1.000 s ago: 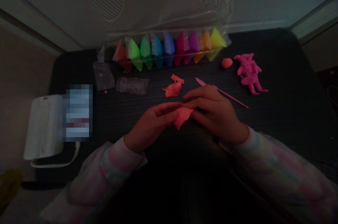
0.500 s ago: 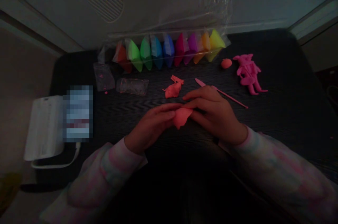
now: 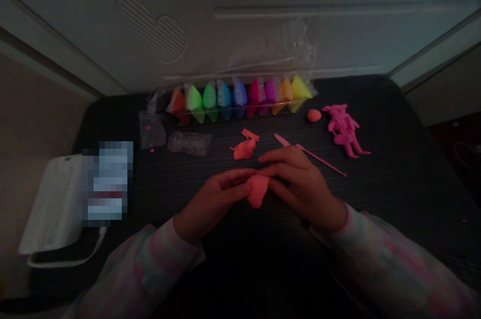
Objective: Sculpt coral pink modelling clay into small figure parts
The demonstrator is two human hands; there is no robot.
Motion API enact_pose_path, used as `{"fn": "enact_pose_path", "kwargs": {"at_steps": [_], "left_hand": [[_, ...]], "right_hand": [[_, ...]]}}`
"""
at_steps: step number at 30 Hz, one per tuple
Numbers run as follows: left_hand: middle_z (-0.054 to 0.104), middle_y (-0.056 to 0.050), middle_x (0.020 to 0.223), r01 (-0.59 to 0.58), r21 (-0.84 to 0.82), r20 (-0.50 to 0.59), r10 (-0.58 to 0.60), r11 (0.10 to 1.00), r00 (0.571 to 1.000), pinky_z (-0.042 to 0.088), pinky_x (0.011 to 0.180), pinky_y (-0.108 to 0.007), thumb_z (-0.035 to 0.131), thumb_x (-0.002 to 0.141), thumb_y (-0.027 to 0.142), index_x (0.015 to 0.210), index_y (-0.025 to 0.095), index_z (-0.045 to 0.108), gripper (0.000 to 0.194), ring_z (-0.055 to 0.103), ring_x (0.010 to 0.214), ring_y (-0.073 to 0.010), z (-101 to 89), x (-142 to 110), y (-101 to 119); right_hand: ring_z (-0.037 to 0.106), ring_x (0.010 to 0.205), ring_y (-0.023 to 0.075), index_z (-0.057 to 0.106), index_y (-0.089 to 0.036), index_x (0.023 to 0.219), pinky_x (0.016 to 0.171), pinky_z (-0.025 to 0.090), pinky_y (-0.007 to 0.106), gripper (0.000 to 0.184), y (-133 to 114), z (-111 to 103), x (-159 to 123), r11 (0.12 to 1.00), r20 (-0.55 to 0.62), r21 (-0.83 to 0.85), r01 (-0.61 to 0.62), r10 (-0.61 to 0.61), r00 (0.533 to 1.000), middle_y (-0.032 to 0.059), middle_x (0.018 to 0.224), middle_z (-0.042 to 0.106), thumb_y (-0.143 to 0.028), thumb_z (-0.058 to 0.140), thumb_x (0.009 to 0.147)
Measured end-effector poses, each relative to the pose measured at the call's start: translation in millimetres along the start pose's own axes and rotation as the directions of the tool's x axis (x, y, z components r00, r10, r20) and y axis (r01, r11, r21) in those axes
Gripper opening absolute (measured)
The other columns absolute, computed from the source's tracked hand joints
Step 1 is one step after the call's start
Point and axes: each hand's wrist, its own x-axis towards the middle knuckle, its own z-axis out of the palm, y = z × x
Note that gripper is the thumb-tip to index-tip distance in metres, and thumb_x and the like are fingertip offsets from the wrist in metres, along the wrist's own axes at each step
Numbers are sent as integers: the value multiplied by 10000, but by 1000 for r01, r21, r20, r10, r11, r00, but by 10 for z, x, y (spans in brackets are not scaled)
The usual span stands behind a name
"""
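A flattened piece of coral-pink modelling clay (image 3: 258,191) with an uneven edge is held between both hands, over the dark table. My left hand (image 3: 210,200) pinches its left side, thumb on the near face. From the right, the fingers of my right hand (image 3: 300,184) close on its upper right edge; the thumb is partly hidden. Just beyond my hands lies a crumpled lump of the same coral clay (image 3: 244,149) with a thin strip at its top. A pink modelling knife (image 3: 281,139) and a thin pink stick tool (image 3: 323,161) lie by my right hand, partly covered by it.
Clear plastic packaging with several coloured clay packs (image 3: 239,98) lies along the back. A small coral ball (image 3: 314,115) and a pink clay figure (image 3: 343,130) are at right. Opened wrappers (image 3: 190,143), a phone (image 3: 110,181) and a cabled white device (image 3: 56,201) are at left.
The view has tilted up, so the table's things sit lower in the picture. The clay piece has turned slightly in my fingers and its outline looks narrower. Both hands keep hold of it.
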Motion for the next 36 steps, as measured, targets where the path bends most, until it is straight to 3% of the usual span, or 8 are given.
{"fn": "enact_pose_path", "kwargs": {"at_steps": [7, 11, 14, 17, 21, 27, 36], "left_hand": [[696, -37, 959, -25, -10, 36, 26, 1000, 999, 416, 816, -261, 695, 665, 141, 959, 197, 675, 300, 607, 875, -145, 15, -18, 21], [677, -53, 1018, -34, -79, 51, 38, 996, 998, 434, 784, -249, 688, 653, 77, 1055, 208, 626, 427, 612, 868, -139, 12, -17, 19], [676, -57, 1008, -35, -81, 35, 38, 996, 999, 432, 796, -258, 679, 656, 93, 1001, 185, 652, 358, 607, 880, -152, -4, -13, 14], [692, -35, 925, -49, 19, -2, 49, 999, 999, 423, 820, -283, 670, 686, 167, 904, 180, 685, 219, 607, 854, -157, -29, 0, 1], [693, -13, 933, -80, 180, -8, 83, 980, 997, 405, 858, -298, 676, 690, 191, 907, 213, 684, 218, 599, 886, -158, -53, 18, -19], [676, 10, 995, -59, 93, 15, 58, 994, 998, 425, 795, -252, 695, 663, 122, 1016, 278, 638, 390, 602, 890, -131, -49, 12, -22], [682, -34, 991, -44, -4, 43, 44, 999, 998, 434, 763, -233, 696, 662, 119, 1025, 205, 633, 379, 607, 869, -134, -29, 9, -9]], "right_hand": [[588, 904, 196, 607, -186, 961, 749, 489, 356, 212, -28, -6, 18, 1000, -14, 19, -25, 25, 1000, 76, 977, 643, -145, 585, 754], [589, 895, 192, 631, -203, 871, 752, 485, 356, 133, -39, -8, 19, 999, -7, 28, -36, 37, 999, 64, 957, 645, -145, 548, 784], [590, 879, 185, 633, -211, 845, 746, 480, 353, 134, -36, -8, 14, 999, -12, 35, -32, 32, 999, 52, 931, 652, -146, 525, 801], [595, 853, 190, 635, -209, 848, 727, 474, 358, 121, -29, -5, 10, 1000, -23, -1, 1, -1, 1000, 54, 912, 659, -158, 536, 800], [589, 877, 194, 630, -201, 915, 743, 475, 365, 171, -19, 2, 6, 1000, -10, -18, 14, -14, 1000, 63, 937, 653, -136, 558, 774], [583, 888, 189, 631, -204, 904, 741, 466, 353, 174, -12, -11, 3, 998, 0, 5, 67, -67, 998, 59, 951, 646, -115, 563, 770], [575, 928, 183, 610, -205, 926, 780, 453, 358, 147, 16, -8, 9, 1000, 24, 14, 18, -18, 1000, 57, 977, 639, -165, 556, 796]]}}
